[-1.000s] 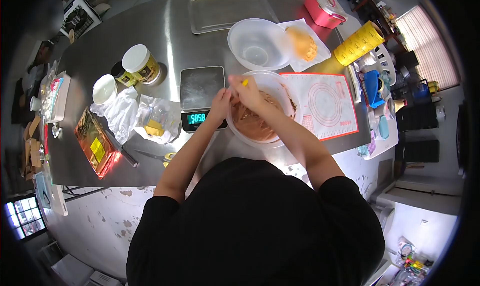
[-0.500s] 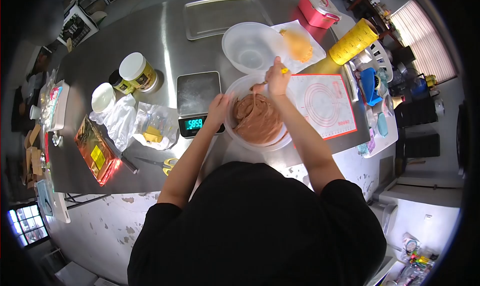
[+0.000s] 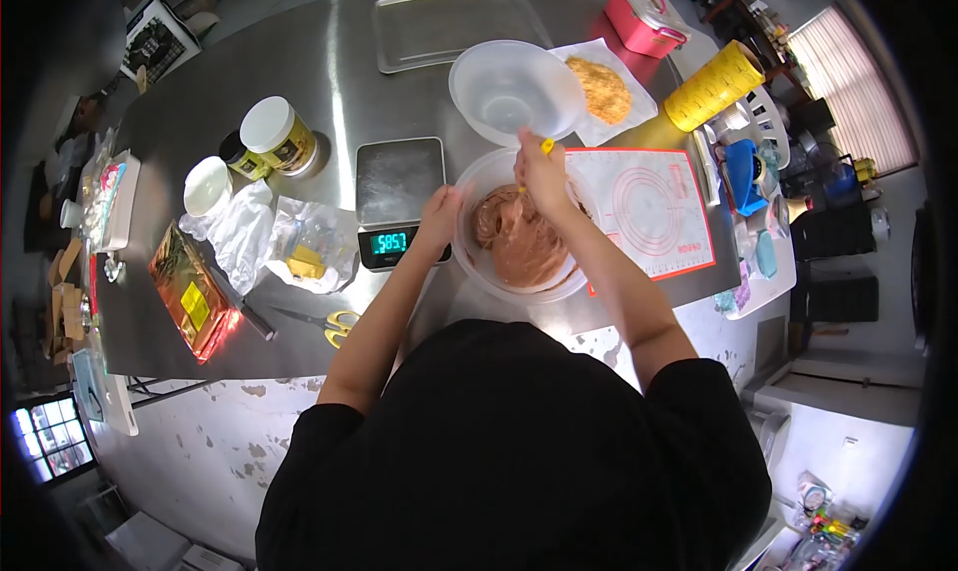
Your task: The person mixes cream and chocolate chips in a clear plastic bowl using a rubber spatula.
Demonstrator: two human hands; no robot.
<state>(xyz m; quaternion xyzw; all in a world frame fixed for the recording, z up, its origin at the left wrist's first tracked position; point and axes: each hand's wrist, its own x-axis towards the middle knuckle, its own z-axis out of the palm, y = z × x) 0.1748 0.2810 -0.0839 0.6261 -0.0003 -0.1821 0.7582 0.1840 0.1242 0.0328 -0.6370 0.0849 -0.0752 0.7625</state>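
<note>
A translucent plastic bowl of thick, chocolate-brown mixture stands at the table's near side. At its left rim is my left hand, fingers closed on the edge. My right hand is over the bowl's far right part, wrapped round a yellow-handled stirring tool. The tool's lower end is hidden by the hand and the mixture. Just left of the bowl is a digital scale with a lit display. A second translucent bowl sits behind, with nothing visible inside.
Right of the bowl lies a red-edged baking mat. Golden crumbs rest on white paper beyond it, near a yellow roll and a pink box. Leftward are scissors, butter in wrapping, a lidded tub and a metallic packet.
My right hand has moved slightly left and down with the tool, whose lower end has dropped towards the mixture. The mixture's surface has shifted. My left hand stays at the rim.
</note>
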